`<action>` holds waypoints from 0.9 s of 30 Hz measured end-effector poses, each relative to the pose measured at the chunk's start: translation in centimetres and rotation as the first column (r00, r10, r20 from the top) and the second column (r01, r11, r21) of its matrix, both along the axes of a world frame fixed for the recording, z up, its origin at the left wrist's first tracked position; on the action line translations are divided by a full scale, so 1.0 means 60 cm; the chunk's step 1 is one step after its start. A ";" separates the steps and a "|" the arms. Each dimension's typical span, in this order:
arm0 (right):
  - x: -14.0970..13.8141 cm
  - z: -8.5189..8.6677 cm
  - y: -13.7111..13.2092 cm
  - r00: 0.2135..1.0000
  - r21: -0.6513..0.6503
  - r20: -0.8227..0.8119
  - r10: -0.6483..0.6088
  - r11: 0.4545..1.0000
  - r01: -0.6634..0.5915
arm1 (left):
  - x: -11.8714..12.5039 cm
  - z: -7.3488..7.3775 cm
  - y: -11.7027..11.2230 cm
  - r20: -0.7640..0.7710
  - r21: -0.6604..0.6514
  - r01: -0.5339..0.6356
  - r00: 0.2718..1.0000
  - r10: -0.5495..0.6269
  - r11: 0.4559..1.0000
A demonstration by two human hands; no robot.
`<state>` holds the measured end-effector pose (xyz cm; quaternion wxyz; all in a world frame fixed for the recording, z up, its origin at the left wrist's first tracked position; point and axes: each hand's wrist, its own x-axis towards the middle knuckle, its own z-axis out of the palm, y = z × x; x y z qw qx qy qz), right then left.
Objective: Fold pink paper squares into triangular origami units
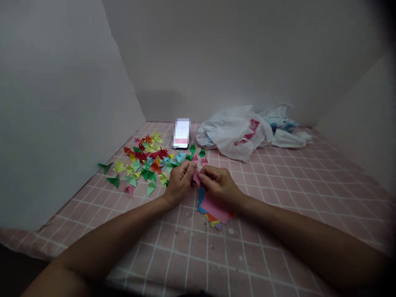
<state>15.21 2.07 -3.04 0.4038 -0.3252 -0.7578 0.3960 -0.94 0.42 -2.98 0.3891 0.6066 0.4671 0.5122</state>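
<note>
Between my two hands is a small folded piece of pink origami paper (196, 177), partly hidden by the fingers. My left hand (181, 181) is closed on its left side, thumb on top. From the right, my right hand (220, 185) pinches the same paper between thumb and forefinger. Below my right hand lies a stack of square coloured papers (215, 208), pink on top, with blue, orange and yellow edges showing. Many folded paper cranes (145, 165) in red, yellow, green, blue and pink spread to the left of my left hand.
A phone (181, 134) with a lit screen stands upright near the back wall. Crumpled white plastic bags (238, 132) lie to its right, with a blue-and-white packet (281, 123) behind. A pink checked cloth (287, 181) covers the surface; walls rise at the back and both sides.
</note>
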 end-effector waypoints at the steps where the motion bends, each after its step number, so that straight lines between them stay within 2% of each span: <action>1: 0.001 0.000 0.001 1.000 0.002 -0.007 -0.022 1.000 0.022 | 0.001 0.001 0.000 0.037 -0.018 0.013 0.999 -0.012 1.000; 5: 0.006 -0.003 0.009 0.998 -0.014 -0.030 -0.051 0.999 0.051 | 0.003 0.002 0.002 0.115 -0.070 0.134 0.985 -0.125 0.989; 10: 0.009 -0.001 0.021 0.997 -0.094 -0.080 -0.002 0.996 -0.005 | -0.004 -0.002 0.009 0.007 -0.024 0.155 0.988 -0.155 0.988; 12: 0.010 0.002 0.024 0.989 -0.159 -0.145 0.010 0.987 -0.034 | -0.006 -0.005 0.013 -0.071 -0.023 0.223 0.972 -0.225 0.974; 14: 0.010 0.004 0.027 0.991 -0.190 -0.130 0.030 0.980 -0.054 | -0.005 -0.007 0.015 -0.108 -0.043 0.248 0.962 -0.251 0.968; 18: 0.012 0.001 0.026 0.996 -0.067 -0.070 -0.054 0.996 0.050 | 0.000 -0.004 0.014 0.038 -0.191 0.326 0.945 -0.325 0.926; 20: 0.012 -0.001 0.026 0.996 -0.052 -0.052 -0.077 0.996 0.075 | 0.001 0.001 0.013 0.068 -0.219 0.365 0.931 -0.359 0.905; 22: 0.013 -0.002 0.030 0.998 -0.098 -0.052 -0.031 0.995 0.026 | -0.002 0.005 0.014 0.071 -0.222 0.385 0.923 -0.379 0.896; 25: 0.016 0.003 0.041 0.992 -0.172 -0.046 0.116 0.978 -0.122 | -0.009 0.008 0.020 0.076 -0.244 0.416 0.909 -0.410 0.876; 27: 0.019 0.007 0.047 0.984 -0.179 -0.025 0.176 0.968 -0.178 | -0.012 0.006 0.024 0.093 -0.258 0.439 0.898 -0.430 0.861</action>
